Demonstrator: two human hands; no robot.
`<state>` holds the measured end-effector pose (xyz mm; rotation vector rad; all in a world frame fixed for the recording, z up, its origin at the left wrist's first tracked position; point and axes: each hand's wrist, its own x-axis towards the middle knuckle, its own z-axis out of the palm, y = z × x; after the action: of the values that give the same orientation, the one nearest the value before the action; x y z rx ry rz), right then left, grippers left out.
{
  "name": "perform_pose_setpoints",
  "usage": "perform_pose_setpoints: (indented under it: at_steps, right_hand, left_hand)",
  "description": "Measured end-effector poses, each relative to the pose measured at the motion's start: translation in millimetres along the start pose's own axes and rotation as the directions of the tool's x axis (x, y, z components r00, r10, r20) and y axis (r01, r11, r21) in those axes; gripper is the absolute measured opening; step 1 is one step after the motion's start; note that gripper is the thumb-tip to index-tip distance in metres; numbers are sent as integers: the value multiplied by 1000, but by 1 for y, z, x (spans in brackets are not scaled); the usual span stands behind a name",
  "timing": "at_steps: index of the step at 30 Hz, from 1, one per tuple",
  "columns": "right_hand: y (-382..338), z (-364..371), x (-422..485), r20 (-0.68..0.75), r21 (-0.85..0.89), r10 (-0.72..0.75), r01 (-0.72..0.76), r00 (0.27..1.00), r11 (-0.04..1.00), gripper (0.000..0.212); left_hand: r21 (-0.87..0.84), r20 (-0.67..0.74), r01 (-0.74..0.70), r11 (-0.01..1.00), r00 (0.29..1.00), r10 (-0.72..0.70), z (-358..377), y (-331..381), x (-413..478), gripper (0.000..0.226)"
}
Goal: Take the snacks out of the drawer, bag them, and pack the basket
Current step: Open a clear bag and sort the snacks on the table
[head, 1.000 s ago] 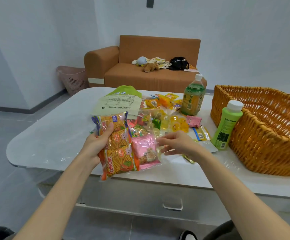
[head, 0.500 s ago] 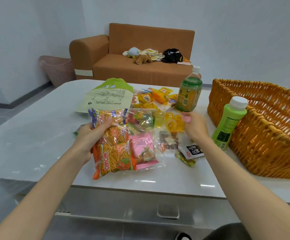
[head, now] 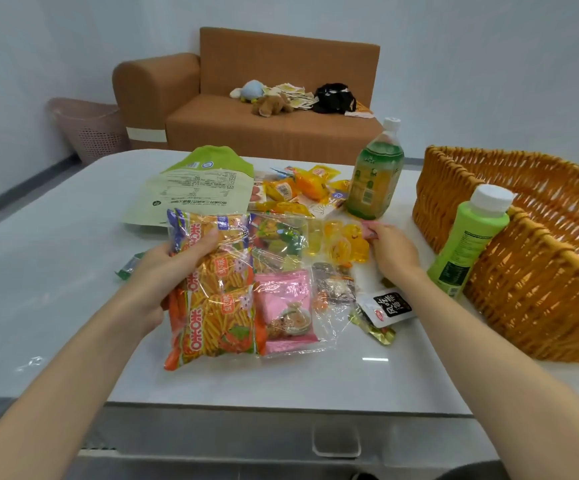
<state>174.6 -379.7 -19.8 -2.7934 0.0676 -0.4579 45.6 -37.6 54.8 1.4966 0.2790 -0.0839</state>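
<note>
Clear plastic was what my left hand [head: 177, 268] gripped in the head view: the bag [head: 281, 258] lay on the near part of the tabletop [head: 56, 271]. My thumb was pressed over the orange stick-snack packets [head: 218, 306] inside it, and a pink packet [head: 286, 306] sat beside them. My right hand [head: 390, 251] was out past the yellow jelly cups [head: 343, 244], its fingertips curled around what looked like a small pink sachet [head: 367, 231], just in front of the tea bottle [head: 374, 178]. The wicker basket [head: 540, 306] stood to the right with nothing visible in it, and a green bottle [head: 468, 244] leaned against its wall.

I judged the step to be bagging loose snacks. To do it well, I needed a firm pinch on the sachet and a clean lift that missed the tea bottle. My left thumb would have to spread the bag's far end, which I took for its mouth, so the sachet slid in without catching. Loose sweets and a black-and-white sachet [head: 390, 304] were yet to go in.
</note>
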Motion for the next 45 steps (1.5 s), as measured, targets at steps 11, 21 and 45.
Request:
perform_pose_setpoints:
  at_steps: [11,21,45]
  right_hand:
    - [-71,-77,-22,-323,461,204,-34,924,887,28]
    - [-125,-136,-97,121,937,92,-144,988,319,17]
    - [-146,-132,-160,347,667,-242,-57,906,743,34]
  left_hand:
    - [-27,-26,-7,1000,1000,6,-9,5,-8,68]
    - [-85,-50,-50,995,998,45,-42,8,-51,47]
    - [-258,27,-20,966,999,28,-38,-2,-72,63]
